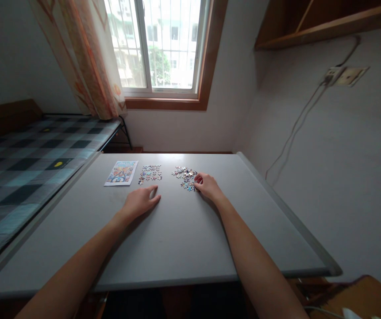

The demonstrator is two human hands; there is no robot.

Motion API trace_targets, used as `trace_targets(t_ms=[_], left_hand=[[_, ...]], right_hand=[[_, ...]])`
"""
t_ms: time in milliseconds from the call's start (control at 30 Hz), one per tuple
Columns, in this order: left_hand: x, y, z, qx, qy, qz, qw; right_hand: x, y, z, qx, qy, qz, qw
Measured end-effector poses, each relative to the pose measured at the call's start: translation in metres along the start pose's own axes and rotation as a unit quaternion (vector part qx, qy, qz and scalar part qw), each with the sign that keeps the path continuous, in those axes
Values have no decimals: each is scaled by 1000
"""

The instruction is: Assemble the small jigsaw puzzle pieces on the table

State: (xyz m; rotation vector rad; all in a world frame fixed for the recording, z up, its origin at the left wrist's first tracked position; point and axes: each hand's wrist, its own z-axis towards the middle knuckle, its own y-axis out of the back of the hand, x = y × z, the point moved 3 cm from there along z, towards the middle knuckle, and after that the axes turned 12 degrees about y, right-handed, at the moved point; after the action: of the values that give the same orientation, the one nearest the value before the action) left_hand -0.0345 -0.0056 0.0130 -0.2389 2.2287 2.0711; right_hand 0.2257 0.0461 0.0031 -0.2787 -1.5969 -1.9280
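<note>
Loose jigsaw puzzle pieces (185,173) lie in a heap on the grey-white table (173,239). At the heap's right edge is my right hand (207,186), its fingers curled in toward the pieces. Whatever is between those fingertips is too small to make out. Left of the heap, more puzzle pieces (150,173) are laid out in a rough block with gaps. Just in front of that block my left hand (141,200) rests on the table, thumb and forefinger apart, holding nothing. A colourful printed picture sheet (121,173) lies flat to the left of the block.
A bed with a checked cover (60,146) stands along the table's left side. Beyond the table are a window (170,44) and a patterned curtain (87,57). A cable (291,137) hangs down the right wall from a socket, below a wooden shelf (329,26).
</note>
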Motion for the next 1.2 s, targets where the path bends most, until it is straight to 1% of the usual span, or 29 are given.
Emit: trace_targets(t_ms=[500, 800, 1200], left_hand=[[1, -1, 1, -5, -3, 9, 1000], [0, 0, 0, 2, 6, 6, 1000], [0, 0, 1, 2, 2, 2, 1000]], right_hand=[[0, 0, 0, 0, 1, -9, 1000], [2, 1, -1, -1, 1, -11, 1000], [0, 0, 0, -1, 1, -19, 1000]])
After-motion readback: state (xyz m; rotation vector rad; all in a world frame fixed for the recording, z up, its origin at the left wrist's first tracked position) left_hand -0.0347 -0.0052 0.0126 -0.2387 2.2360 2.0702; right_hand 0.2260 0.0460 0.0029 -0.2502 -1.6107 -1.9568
